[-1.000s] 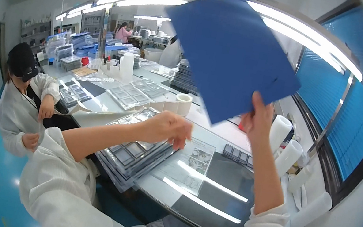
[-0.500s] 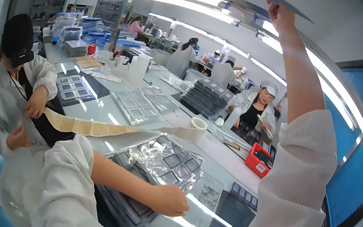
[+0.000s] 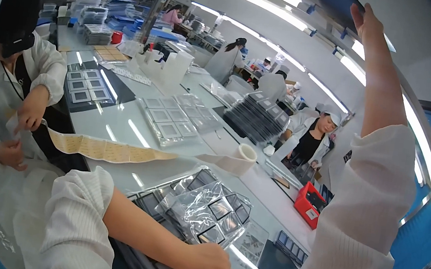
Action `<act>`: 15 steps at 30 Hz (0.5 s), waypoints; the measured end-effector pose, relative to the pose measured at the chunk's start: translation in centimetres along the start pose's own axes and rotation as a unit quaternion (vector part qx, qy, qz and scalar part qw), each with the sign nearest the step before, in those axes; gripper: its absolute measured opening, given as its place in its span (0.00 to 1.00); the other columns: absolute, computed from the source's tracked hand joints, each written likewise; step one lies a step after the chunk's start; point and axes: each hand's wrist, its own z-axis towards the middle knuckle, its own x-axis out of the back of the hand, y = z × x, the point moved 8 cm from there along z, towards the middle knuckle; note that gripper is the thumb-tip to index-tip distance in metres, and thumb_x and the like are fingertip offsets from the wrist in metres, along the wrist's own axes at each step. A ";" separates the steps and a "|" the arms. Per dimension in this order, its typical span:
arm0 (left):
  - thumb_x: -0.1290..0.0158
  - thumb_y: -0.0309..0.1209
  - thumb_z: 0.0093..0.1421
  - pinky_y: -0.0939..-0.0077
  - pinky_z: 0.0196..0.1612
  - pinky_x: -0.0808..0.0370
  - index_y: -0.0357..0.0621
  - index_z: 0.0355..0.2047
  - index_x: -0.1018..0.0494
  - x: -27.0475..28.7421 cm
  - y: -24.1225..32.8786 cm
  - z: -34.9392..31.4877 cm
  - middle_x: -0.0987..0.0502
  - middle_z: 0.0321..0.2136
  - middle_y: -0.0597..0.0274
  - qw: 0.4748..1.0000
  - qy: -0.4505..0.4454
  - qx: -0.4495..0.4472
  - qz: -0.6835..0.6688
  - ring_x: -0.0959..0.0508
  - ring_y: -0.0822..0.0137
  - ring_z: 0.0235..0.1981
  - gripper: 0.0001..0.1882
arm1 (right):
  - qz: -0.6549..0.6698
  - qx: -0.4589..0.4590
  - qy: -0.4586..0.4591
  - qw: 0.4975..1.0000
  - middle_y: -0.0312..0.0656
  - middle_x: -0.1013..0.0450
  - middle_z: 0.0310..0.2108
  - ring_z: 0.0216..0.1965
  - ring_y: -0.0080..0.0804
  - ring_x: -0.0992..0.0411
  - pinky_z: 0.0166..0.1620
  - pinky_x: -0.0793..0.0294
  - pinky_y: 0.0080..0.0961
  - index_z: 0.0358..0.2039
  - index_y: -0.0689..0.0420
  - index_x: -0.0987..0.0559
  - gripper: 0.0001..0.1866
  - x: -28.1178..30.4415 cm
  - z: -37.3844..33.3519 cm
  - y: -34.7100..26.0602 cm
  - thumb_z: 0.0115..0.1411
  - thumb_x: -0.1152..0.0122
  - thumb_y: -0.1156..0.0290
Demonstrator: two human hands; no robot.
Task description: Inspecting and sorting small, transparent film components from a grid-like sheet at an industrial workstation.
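Note:
My right hand point(image 3: 369, 25) is raised high at the upper right, close to the ceiling lights. Its fingers and thumb grip the edge of a dark blue flat panel point(image 3: 335, 2), which is tilted and partly cut off by the picture's top. My left hand point(image 3: 208, 263) is curled closed at the near edge of a stack of clear plastic trays point(image 3: 204, 203) with dark square frames in their pockets. What its fingers hold, if anything, is hidden.
A cream label strip point(image 3: 111, 151) runs from a roll point(image 3: 247, 153) towards a co-worker point(image 3: 14, 86) at left. Beyond lie clear trays point(image 3: 164, 121) and a dark tray stack point(image 3: 256, 117). A red bin point(image 3: 308, 205) stands near another seated co-worker point(image 3: 315, 130).
My right hand has shifted right with the panel, whose broad face now shows more. My left hand sits slightly lower and further right, still closed. The left co-worker's hands have moved.

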 end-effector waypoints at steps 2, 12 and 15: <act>0.50 0.35 0.60 0.60 0.23 0.29 0.43 0.19 0.31 0.3 0.0 -0.2 0.30 0.14 0.57 1.000 0.012 0.011 -0.006 0.25 0.54 0.21 0.14 | -0.037 0.001 0.079 0.996 0.54 0.29 0.40 0.28 0.41 0.22 0.31 0.14 0.33 0.54 0.70 0.45 0.30 -0.2 -3.6 0.8 0.62 0.41 0.69; 0.49 0.32 0.55 0.55 0.27 0.28 0.41 0.19 0.29 0.4 -0.3 -0.2 0.26 0.16 0.52 0.999 0.002 0.025 -0.032 0.23 0.49 0.25 0.11 | -0.525 0.288 -0.027 0.800 0.56 0.25 0.34 0.34 0.39 0.21 0.36 0.19 0.29 0.59 0.71 0.41 0.36 -1.0 -1.1 -1.6 0.62 0.46 0.55; 0.50 0.34 0.59 0.60 0.22 0.29 0.42 0.19 0.31 0.5 0.0 0.0 0.30 0.14 0.56 1.000 0.017 -0.024 -0.006 0.25 0.54 0.22 0.13 | -0.602 0.412 0.060 0.681 0.62 0.24 0.39 0.34 0.51 0.23 0.49 0.29 0.40 0.43 0.70 0.24 0.21 0.1 2.6 -3.9 0.58 0.50 0.64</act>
